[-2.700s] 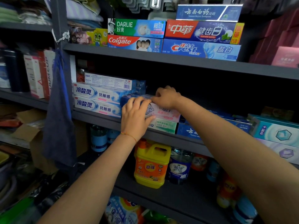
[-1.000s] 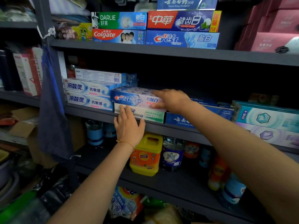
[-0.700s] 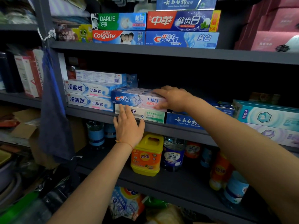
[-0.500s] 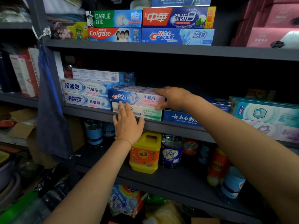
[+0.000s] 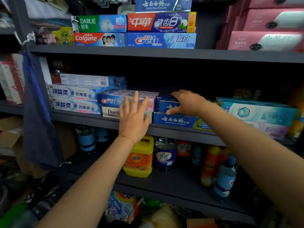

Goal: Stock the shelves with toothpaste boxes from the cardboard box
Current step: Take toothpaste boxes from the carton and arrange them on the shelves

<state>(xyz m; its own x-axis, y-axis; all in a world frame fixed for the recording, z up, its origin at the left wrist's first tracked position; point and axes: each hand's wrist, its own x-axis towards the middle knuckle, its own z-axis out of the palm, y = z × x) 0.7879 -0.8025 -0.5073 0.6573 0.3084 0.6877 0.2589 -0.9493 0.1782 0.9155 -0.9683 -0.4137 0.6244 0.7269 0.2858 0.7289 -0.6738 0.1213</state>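
On the middle shelf (image 5: 82, 118) a blue and pink Crest toothpaste box (image 5: 111, 100) lies on top of a white "Doctor" box (image 5: 109, 112). My left hand (image 5: 133, 120) is flat against the right part of their fronts, fingers spread, holding nothing. Right of that stack, two dark blue toothpaste boxes (image 5: 174, 121) lie stacked. My right hand (image 5: 185, 102) rests on the upper one with loosely curved fingers and grips nothing. Two white and blue toothpaste boxes (image 5: 74, 99) sit to the left of the Crest box.
The top shelf holds Darlie, Colgate and Crest boxes (image 5: 131, 30) and pink packs (image 5: 266, 30). Teal and lilac boxes (image 5: 258, 112) lie at the right. A yellow detergent jug (image 5: 138, 158) and bottles stand on the shelf below. A blue cloth (image 5: 37, 112) hangs on the left post, beside cardboard (image 5: 9, 134).
My right hand left the end of the Crest box and moved right onto the dark blue boxes. My left hand rose and shifted right, now flat over the fronts of both stacked boxes.
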